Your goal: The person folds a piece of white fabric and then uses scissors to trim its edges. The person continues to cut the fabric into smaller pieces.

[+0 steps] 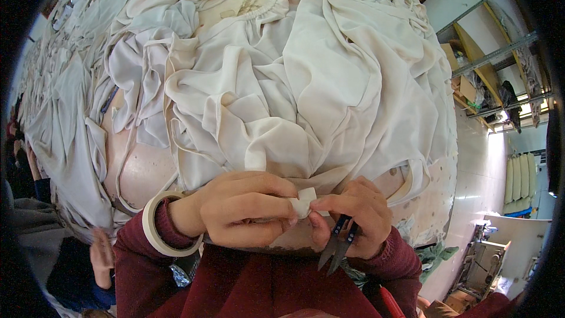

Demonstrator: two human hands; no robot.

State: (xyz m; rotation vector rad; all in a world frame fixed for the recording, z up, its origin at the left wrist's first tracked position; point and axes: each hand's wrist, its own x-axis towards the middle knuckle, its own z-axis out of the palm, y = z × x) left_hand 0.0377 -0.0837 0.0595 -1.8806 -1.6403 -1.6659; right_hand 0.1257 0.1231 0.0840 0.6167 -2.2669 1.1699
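My left hand (241,209) pinches a small white piece (303,200), possibly tape or fabric, near the table's front edge. My right hand (356,218) grips small scissors (334,247) with dark handles, blades pointing down, while its thumb and finger also touch the white piece. A pale roll of tape (153,235) hangs round my left wrist. Just beyond both hands, cream fabric garments (318,82) lie heaped in loose folds, with straps and gathered edges among them.
More fabric (65,94) covers the table's left side. A co-worker's hand (101,250) is at lower left. Shelving (482,70) stands along the right wall, with pale padded panels (518,182) farther down and a metal cart (477,265) at lower right. A red object (391,303) sits below my right arm.
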